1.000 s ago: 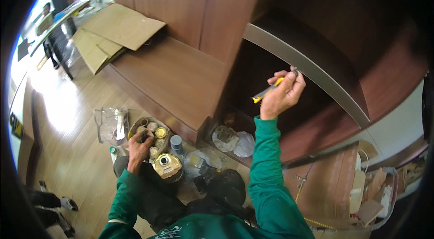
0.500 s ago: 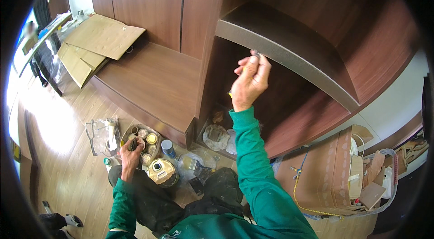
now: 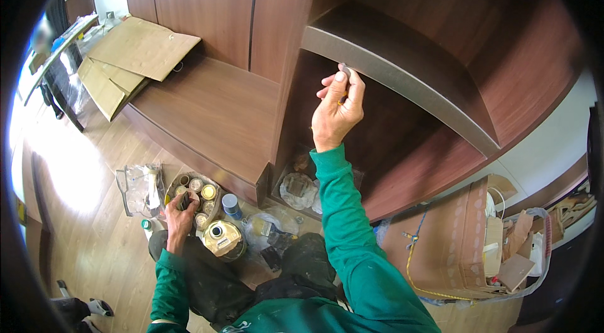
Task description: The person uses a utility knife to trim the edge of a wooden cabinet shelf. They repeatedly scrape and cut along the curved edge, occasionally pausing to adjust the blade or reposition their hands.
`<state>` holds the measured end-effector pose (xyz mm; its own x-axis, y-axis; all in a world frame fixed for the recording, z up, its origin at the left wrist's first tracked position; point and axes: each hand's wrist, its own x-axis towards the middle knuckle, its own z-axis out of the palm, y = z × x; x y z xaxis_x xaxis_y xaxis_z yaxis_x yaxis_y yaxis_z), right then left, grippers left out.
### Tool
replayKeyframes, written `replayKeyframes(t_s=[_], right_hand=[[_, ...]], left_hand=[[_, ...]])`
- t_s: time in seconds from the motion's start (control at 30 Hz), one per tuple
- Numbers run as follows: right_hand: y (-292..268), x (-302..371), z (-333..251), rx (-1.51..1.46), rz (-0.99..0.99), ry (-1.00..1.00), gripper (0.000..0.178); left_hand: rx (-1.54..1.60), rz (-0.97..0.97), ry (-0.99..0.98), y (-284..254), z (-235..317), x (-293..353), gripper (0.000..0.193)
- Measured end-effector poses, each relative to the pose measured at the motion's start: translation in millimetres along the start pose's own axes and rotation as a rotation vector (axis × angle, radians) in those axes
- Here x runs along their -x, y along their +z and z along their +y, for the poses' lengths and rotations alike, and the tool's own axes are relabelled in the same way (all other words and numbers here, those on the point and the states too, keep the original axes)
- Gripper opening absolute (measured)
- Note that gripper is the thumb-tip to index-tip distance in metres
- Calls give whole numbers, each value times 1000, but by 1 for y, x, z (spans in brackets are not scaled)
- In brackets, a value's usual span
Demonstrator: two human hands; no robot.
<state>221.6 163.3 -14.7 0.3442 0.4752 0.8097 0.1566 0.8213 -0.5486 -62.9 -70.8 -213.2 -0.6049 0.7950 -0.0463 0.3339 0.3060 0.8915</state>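
Observation:
My right hand point(image 3: 336, 109) is raised at the front edge of the brown curved shelf point(image 3: 402, 81). Its fingers are closed on a slim tool point(image 3: 342, 99) with yellow showing; the kind is hidden by the hand. The fingertips reach the underside of the shelf edge, near its left end. Low down on the left, my left hand point(image 3: 179, 216) is closed around a small dark object point(image 3: 185, 202) I cannot make out. This hand hovers over a tray point(image 3: 219, 204) of small round pots, among them a yellow pot point(image 3: 208, 192).
A round metal can point(image 3: 223, 240) and a blue-capped spray can point(image 3: 231, 205) stand by my knees. Crumpled plastic point(image 3: 296, 190) lies in the cabinet's lower opening. Flattened cardboard point(image 3: 141, 50) rests on the wooden bench point(image 3: 207, 103). A large cardboard box point(image 3: 434, 242) of scraps sits right.
My right hand has slid a little left along the shelf edge, still gripping the slim tool. My left hand stays over the pots.

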Motion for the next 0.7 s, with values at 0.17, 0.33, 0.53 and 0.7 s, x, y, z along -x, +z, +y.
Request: replayKeyframes(t_s=[0.17, 0.33, 0.53, 0.7], right_hand=[[0, 0, 2, -12, 63, 27, 21], [6, 1, 1, 8, 8, -11, 21], [16, 3, -1, -20, 18, 9, 20], [17, 3, -2, -16, 98, 35, 20]], left_hand=[[0, -22, -13, -2, -1, 0, 46], [-68, -2, -35, -3, 7, 2, 44], [-38, -28, 3, -6, 17, 8, 41], [25, -3, 33, -6, 18, 10, 40]])
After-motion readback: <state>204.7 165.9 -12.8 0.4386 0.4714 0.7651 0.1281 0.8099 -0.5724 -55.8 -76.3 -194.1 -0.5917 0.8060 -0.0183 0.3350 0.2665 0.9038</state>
